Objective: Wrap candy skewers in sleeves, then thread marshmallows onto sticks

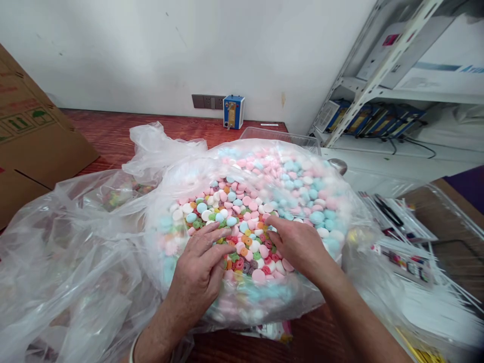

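Observation:
A large clear plastic bag (pixel 313 297) lies open, full of pastel candy-like pieces (pixel 298 184) in pink, pale blue and white. Through its opening show small coloured rings (pixel 247 241) mixed among the rounded pieces, in orange, green, red and purple. My left hand (pixel 204 257) rests on the left side of this mix, fingers stretched out and apart. On the right side, my right hand (pixel 297 247) touches the pieces with bent fingers. Its forefinger and thumb stand apart; the other fingertips are hidden.
Loose plastic sheeting (pixel 75 282) spreads over the left side. A cardboard box (pixel 34 131) stands at far left. Behind the bag are a blue-and-white device (pixel 233 112) and a clear tray (pixel 280 135). A white shelf (pixel 401 96) and packaged items (pixel 404 257) are at right.

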Action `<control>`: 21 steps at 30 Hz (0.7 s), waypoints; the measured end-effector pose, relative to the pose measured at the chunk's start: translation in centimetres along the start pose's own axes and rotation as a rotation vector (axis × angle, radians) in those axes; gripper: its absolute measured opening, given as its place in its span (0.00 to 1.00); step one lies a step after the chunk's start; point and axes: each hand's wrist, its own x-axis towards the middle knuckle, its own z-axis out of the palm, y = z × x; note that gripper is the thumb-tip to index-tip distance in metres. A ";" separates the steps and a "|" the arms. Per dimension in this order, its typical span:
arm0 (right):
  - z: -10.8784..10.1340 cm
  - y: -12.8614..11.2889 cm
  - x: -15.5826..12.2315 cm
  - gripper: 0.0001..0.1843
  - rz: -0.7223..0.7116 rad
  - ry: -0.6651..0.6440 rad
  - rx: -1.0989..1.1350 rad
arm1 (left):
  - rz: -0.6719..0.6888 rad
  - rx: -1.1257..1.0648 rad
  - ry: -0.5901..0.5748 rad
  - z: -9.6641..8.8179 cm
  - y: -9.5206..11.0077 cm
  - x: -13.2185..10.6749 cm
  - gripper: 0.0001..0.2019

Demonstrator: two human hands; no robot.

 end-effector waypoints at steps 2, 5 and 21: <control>0.3 0.1 0.0 0.09 0.009 0.011 0.024 | 0.049 0.013 -0.030 0.2 0.4 0.3 0.18; 0.5 1.2 -0.1 0.06 0.040 0.090 0.447 | 0.114 0.035 -0.095 0.4 1.0 0.5 0.18; 0.4 0.0 -2.5 0.11 -0.071 -0.027 0.039 | 0.142 0.082 -0.154 1.5 1.7 0.9 0.16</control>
